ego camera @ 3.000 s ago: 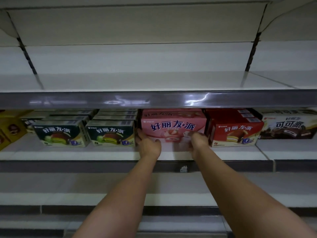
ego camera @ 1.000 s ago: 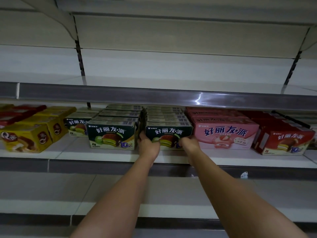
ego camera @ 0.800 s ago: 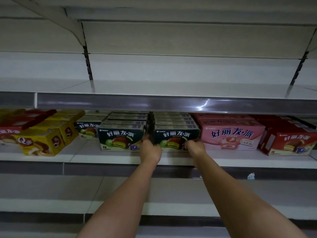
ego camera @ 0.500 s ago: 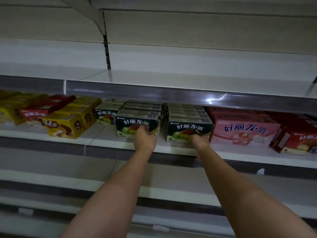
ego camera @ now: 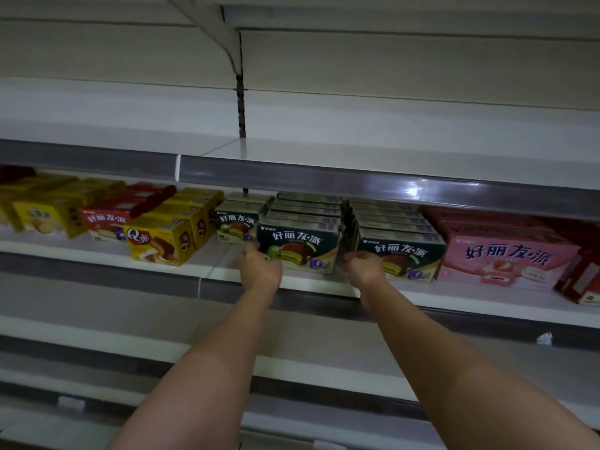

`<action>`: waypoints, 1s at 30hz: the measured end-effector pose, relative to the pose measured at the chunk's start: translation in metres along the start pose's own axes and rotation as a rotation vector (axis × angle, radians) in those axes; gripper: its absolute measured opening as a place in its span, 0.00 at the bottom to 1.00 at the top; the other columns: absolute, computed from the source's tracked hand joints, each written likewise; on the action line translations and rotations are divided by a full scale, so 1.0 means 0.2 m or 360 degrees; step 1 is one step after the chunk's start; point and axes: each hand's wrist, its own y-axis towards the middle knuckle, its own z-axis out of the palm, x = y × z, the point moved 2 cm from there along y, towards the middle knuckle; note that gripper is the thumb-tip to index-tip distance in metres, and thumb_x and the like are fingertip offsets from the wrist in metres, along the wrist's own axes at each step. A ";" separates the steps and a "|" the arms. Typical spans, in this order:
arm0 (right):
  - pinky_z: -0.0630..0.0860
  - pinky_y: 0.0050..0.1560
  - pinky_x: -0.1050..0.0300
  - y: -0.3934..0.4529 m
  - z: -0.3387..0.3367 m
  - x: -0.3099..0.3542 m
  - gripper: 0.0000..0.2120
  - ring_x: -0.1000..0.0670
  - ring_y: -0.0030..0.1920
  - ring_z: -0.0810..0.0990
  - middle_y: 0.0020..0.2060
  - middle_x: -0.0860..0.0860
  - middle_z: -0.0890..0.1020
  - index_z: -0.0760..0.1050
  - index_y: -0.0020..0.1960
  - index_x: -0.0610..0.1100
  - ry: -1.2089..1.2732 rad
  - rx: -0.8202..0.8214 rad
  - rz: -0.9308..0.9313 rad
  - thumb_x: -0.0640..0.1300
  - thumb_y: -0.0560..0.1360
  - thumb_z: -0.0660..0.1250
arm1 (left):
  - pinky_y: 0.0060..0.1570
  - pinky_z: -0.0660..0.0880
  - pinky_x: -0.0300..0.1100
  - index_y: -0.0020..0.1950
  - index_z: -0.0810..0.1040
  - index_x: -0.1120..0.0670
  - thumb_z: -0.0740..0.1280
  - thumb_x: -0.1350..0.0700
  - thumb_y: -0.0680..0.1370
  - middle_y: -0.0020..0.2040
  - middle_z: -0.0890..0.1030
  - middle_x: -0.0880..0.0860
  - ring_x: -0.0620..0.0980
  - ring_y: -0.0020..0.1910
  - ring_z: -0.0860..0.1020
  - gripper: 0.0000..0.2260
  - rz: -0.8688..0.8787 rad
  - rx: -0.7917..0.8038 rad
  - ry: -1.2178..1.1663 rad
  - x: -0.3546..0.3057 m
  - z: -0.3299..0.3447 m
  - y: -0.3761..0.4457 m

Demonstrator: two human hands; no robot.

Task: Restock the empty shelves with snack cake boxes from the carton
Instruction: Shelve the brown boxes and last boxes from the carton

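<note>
Both bare arms are stretched up to the stocked shelf, where a row of dark green snack cake boxes stands facing outward. The left hand is placed at the lower left corner of the front green box, its fingers curled against that corner so that the box edge is held; the grip is closed on that box. The right hand is set at the gap between this box and the neighbouring green box, with fingers curled at the lower left corner of the latter; whether the box is actually pinched or merely touched cannot be told from this angle. Behind each front box further green boxes are lined up toward the back of the shelf. A third green box is seen set further back, just to the left. To the right of the green row a pink box stands touching it, and red boxes are partly seen at the frame edge. To the left, a yellow box is turned at an angle, with a red box and more yellow boxes beyond. The shelf above is bare and white, edged by a grey price rail. The carton is not in view.
</note>
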 end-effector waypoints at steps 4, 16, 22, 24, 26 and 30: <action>0.73 0.47 0.51 0.07 0.14 0.00 0.06 0.43 0.46 0.75 0.48 0.40 0.78 0.77 0.49 0.42 0.0035 -0.0029 0.0049 0.39 0.78 0.61 | 0.60 0.74 0.53 0.71 0.63 0.58 0.64 0.65 0.75 0.63 0.75 0.62 0.61 0.61 0.74 0.24 0.0039 0.0117 0.0023 0.01 -0.02 0.15; 0.68 0.48 0.54 0.13 0.26 0.02 0.12 0.45 0.48 0.74 0.48 0.42 0.78 0.76 0.59 0.38 0.0079 -0.0345 0.0037 0.39 0.77 0.63 | 0.61 0.69 0.44 0.77 0.59 0.52 0.64 0.66 0.77 0.68 0.72 0.57 0.56 0.66 0.71 0.30 0.0063 0.0609 -0.0031 0.06 0.06 0.38; 0.71 0.58 0.51 0.13 0.30 0.04 0.18 0.40 0.60 0.75 0.61 0.42 0.78 0.72 0.64 0.39 0.0139 -0.0387 -0.0009 0.40 0.75 0.68 | 0.65 0.70 0.49 0.77 0.57 0.51 0.65 0.60 0.78 0.70 0.70 0.57 0.59 0.68 0.70 0.29 0.0199 0.0584 0.0167 0.05 0.06 0.37; 0.70 0.55 0.53 0.13 0.32 0.03 0.19 0.41 0.60 0.75 0.60 0.41 0.78 0.72 0.64 0.38 0.0164 -0.0365 -0.0002 0.39 0.75 0.68 | 0.65 0.71 0.51 0.77 0.57 0.51 0.65 0.59 0.79 0.70 0.71 0.57 0.59 0.67 0.71 0.29 0.0186 0.0599 0.0182 0.06 0.06 0.38; 0.69 0.56 0.53 0.12 0.32 0.03 0.20 0.41 0.61 0.74 0.61 0.41 0.77 0.71 0.66 0.38 0.0185 -0.0346 -0.0003 0.39 0.75 0.67 | 0.64 0.72 0.51 0.76 0.58 0.50 0.66 0.58 0.78 0.69 0.72 0.57 0.59 0.66 0.72 0.28 0.0185 0.0579 0.0200 0.06 0.06 0.38; 0.69 0.56 0.51 0.09 0.32 0.03 0.18 0.41 0.59 0.74 0.59 0.42 0.77 0.70 0.66 0.40 0.0183 -0.0415 -0.0005 0.38 0.77 0.63 | 0.56 0.73 0.48 0.69 0.65 0.47 0.67 0.55 0.76 0.62 0.77 0.52 0.57 0.58 0.77 0.23 0.0185 0.0500 0.0089 0.08 0.02 0.38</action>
